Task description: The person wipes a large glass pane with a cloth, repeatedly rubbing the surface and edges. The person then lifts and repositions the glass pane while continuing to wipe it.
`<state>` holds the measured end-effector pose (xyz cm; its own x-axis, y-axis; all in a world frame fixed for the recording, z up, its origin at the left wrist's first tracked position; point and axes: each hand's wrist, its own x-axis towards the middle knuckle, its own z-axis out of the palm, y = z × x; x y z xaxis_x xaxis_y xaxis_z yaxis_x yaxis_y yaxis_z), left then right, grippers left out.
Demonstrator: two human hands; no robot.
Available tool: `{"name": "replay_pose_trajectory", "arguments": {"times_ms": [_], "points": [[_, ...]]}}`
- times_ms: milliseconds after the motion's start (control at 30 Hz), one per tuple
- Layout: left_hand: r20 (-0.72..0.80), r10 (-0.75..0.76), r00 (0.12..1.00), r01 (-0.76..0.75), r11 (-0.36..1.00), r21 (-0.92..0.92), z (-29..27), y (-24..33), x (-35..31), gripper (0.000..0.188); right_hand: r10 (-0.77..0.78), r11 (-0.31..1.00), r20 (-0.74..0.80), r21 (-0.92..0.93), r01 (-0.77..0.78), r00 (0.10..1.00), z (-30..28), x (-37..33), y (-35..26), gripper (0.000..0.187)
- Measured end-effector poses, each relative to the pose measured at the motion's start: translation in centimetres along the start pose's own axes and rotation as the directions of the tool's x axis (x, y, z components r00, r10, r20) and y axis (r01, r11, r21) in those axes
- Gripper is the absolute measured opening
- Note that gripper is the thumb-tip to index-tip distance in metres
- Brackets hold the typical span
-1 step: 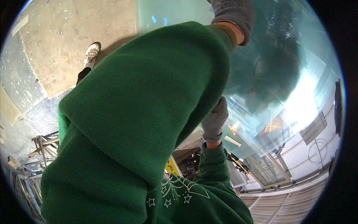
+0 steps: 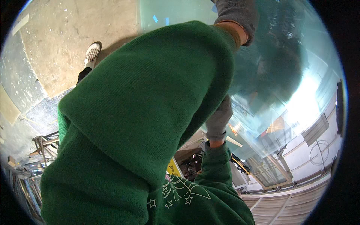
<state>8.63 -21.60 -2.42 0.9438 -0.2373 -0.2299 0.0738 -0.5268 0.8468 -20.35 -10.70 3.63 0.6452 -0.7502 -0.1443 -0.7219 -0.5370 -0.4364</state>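
My left hand wears a grey knit glove and reaches across the top of the view over a large glass sheet. The upper picture edge cuts off its fingers. My right hand, also in a grey glove, is lower, close beside the glass. Its fingers are partly hidden behind my left green sleeve, so I cannot see whether it grips the glass. Two pieces of blue tape stick to the sheet. Bright light and dark reflections cover the glass on the right.
A checkered shoe stands on the stained floor at the left. A wooden rack and stacked long pieces are at the lower left. A framed panel leans at the lower right, near a pale wall.
Both my gloved hands have shifted slightly to the right, and my right hand a little upward too. The glass and the shoe stay nearly where they were.
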Motion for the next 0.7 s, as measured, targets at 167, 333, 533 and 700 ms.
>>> {"name": "replay_pose_trajectory", "arguments": {"times_ms": [167,333,533,700], "points": [[-0.032,0.006,0.999,-0.004,0.998,0.055,1.5,0.0,-0.8,0.060,0.210,0.978,-0.010,0.000,-0.210,0.978,0.4,-0.2,0.7,0.020],[-0.051,0.003,0.999,-0.001,1.000,0.030,1.4,-0.2,-0.4,0.060,0.251,0.964,0.001,0.086,-0.250,0.968,-0.4,-5.5,-1.3,0.019],[-0.046,-0.005,0.999,0.004,1.000,-0.027,1.5,-0.1,-1.0,0.056,0.285,0.920,0.000,0.280,-0.274,0.958,0.4,-0.6,1.7,0.021],[-0.116,-0.017,0.993,0.001,0.991,-0.133,0.4,-0.1,-1.6,0.053,0.298,0.919,0.009,0.268,-0.290,0.955,0.0,-4.2,-0.2,0.018]]}}
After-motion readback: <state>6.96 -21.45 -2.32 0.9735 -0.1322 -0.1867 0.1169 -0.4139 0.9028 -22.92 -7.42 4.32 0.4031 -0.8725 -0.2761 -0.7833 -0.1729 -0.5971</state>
